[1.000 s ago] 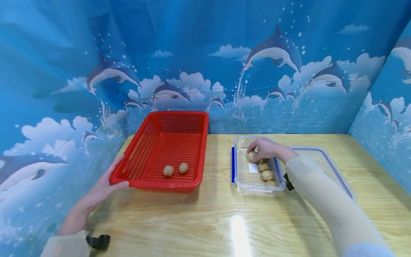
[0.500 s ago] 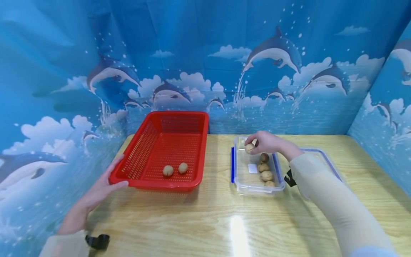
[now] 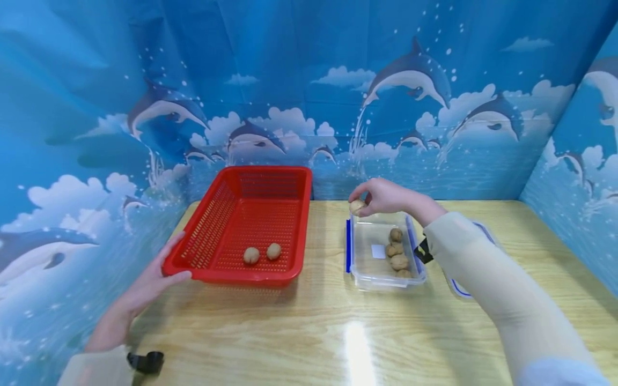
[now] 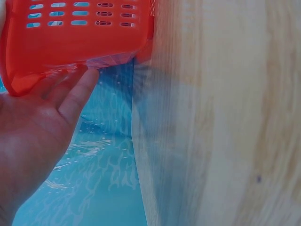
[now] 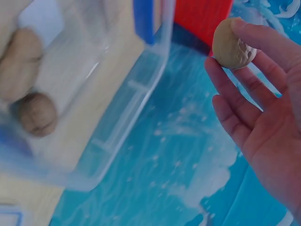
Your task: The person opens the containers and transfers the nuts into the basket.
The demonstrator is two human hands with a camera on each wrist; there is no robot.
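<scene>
Touching the near left corner of a red basket (image 3: 232, 276), the left hand (image 3: 152, 281) has straight fingers, clasping nothing. Two walnuts (image 3: 251, 255) lie inside. To the right, a clear box (image 3: 374, 281) contains more walnuts (image 3: 399, 261). Above its far left corner, the right hand (image 3: 385, 197) pinches a single walnut (image 3: 357, 207). The step seems a transfer from box to basket; next probably calls for a leftward carry and gentle release.

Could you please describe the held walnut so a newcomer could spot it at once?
On the table, find the clear box right of the red basket. Near its far left corner, the right grip pinches the walnut. It alone is held; the other walnuts lie in the box or basket.
</scene>
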